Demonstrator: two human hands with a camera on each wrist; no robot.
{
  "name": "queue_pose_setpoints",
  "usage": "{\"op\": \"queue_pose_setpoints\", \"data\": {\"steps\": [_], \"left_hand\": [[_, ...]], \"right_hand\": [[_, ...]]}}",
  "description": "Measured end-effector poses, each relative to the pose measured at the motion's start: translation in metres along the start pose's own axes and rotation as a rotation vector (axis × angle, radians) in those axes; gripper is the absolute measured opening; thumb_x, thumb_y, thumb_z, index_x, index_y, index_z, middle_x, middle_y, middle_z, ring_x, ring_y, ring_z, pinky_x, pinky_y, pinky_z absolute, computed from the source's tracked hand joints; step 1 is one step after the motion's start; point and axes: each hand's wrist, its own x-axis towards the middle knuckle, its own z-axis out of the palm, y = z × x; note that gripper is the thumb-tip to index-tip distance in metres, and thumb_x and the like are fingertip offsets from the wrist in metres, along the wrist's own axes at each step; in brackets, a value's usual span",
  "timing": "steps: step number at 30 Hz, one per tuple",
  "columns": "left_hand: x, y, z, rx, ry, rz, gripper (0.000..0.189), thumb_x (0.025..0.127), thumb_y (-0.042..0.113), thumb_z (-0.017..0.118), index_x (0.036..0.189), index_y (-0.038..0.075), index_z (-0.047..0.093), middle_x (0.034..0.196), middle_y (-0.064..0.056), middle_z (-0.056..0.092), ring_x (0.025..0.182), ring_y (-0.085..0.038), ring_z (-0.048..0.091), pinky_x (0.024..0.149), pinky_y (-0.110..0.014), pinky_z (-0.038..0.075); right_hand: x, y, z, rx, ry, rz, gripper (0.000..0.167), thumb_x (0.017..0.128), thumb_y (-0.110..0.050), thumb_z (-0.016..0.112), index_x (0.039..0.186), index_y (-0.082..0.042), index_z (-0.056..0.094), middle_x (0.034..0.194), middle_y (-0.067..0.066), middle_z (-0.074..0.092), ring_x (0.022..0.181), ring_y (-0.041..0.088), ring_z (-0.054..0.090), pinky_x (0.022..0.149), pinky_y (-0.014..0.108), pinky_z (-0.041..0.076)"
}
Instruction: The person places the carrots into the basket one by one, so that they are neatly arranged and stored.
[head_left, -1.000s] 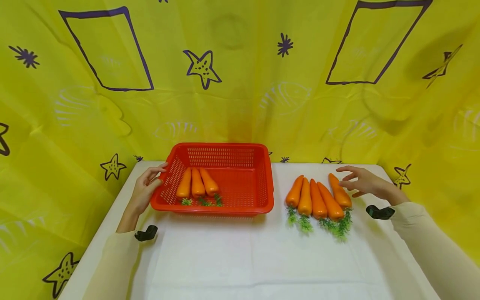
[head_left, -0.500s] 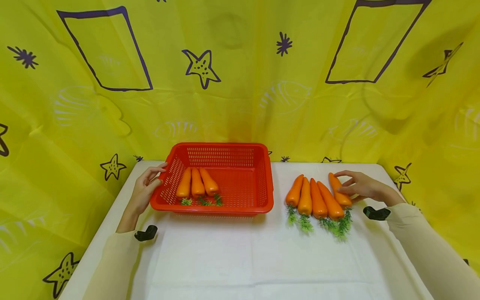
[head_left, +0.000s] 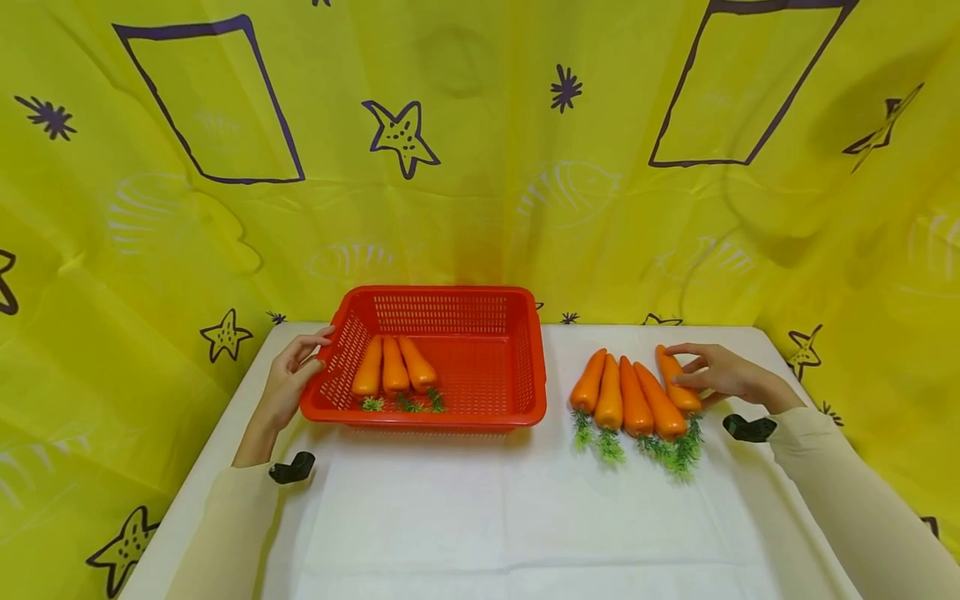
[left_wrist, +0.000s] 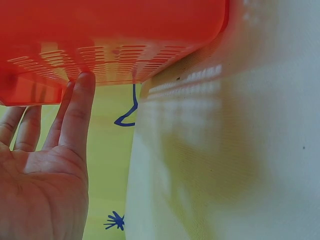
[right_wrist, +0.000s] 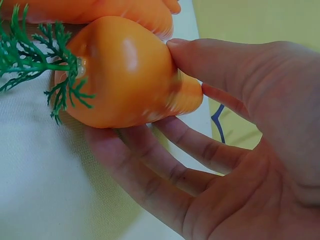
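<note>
At the left end of the red plastic basket (head_left: pixel 480 414), my left hand (head_left: pixel 285 379) rests its fingers against the side wall. The left wrist view shows these fingers (left_wrist: pixel 77 117) nearly straight, with tips at the slotted wall below the rim. My right hand (head_left: pixel 723 371) holds the rightmost carrot (head_left: pixel 671 375) of the group on the table. In the right wrist view, its thumb lies on one side of the carrot (right_wrist: pixel 117 70) and its fingers curl under the other. Green leaves stick out of the carrot's thick end, which faces the person.
Three carrots (head_left: pixel 395 367) lie side by side inside the basket's left half. Several more carrots (head_left: pixel 611 396) fan out on the white table (head_left: pixel 450 508), just left of the right hand. A yellow patterned curtain (head_left: pixel 480 208) closes off the back and both sides.
My right hand has moved left and down onto the rightmost carrot, and its thumb and fingers have closed round it. The left hand and the basket have stayed in place.
</note>
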Motion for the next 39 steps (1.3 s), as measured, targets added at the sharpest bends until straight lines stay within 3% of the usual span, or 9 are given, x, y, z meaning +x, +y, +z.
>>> {"op": "queue_pose_setpoints", "data": {"steps": [4, 17, 24, 30, 39], "left_hand": [[-0.0003, 0.0003, -0.0003, -0.004, 0.002, -0.003, 0.026, 0.102, -0.004, 0.049, 0.127, -0.009, 0.053, 0.157, -0.016, 0.046, 0.135, -0.013, 0.052, 0.095, -0.019, 0.052], [-0.0002, 0.001, -0.0014, 0.012, -0.001, 0.005, 0.028, 0.102, -0.003, 0.049, 0.129, -0.012, 0.05, 0.158, -0.014, 0.045, 0.134, -0.01, 0.052, 0.095, -0.019, 0.052], [-0.0006, 0.0002, -0.0019, -0.004, -0.004, 0.008, 0.028, 0.103, -0.004, 0.049, 0.129, -0.014, 0.048, 0.158, -0.015, 0.045, 0.134, -0.008, 0.052, 0.094, -0.019, 0.053], [0.0005, -0.0003, -0.0008, -0.029, -0.011, 0.014, 0.028, 0.102, -0.005, 0.05, 0.129, -0.015, 0.048, 0.157, -0.016, 0.045, 0.138, -0.009, 0.049, 0.095, -0.019, 0.053], [-0.0006, -0.0019, 0.0, -0.022, 0.004, 0.009, 0.028, 0.102, -0.005, 0.05, 0.128, -0.015, 0.049, 0.157, -0.018, 0.045, 0.14, -0.01, 0.046, 0.096, -0.019, 0.051]], "right_hand": [[-0.0011, -0.0007, -0.0004, -0.008, 0.001, -0.002, 0.071, 0.102, -0.015, 0.064, 0.157, 0.008, 0.025, 0.136, 0.047, 0.042, 0.1, 0.031, 0.068, 0.073, 0.045, 0.063], [-0.0029, -0.0025, -0.0028, 0.004, 0.012, -0.004, 0.072, 0.101, -0.016, 0.066, 0.157, 0.007, 0.027, 0.137, 0.048, 0.041, 0.1, 0.031, 0.068, 0.072, 0.045, 0.063], [-0.0023, -0.005, -0.003, -0.014, 0.004, 0.015, 0.068, 0.1, -0.02, 0.068, 0.156, 0.002, 0.036, 0.141, 0.047, 0.04, 0.094, 0.029, 0.069, 0.073, 0.044, 0.063], [-0.0028, -0.0017, -0.0024, -0.016, 0.003, 0.014, 0.068, 0.098, -0.018, 0.07, 0.154, 0.003, 0.039, 0.141, 0.046, 0.041, 0.1, 0.03, 0.068, 0.073, 0.045, 0.063], [-0.0083, -0.0068, -0.0058, -0.057, -0.012, -0.031, 0.065, 0.098, -0.018, 0.07, 0.153, 0.0, 0.042, 0.14, 0.042, 0.044, 0.099, 0.03, 0.067, 0.071, 0.043, 0.062]]}}
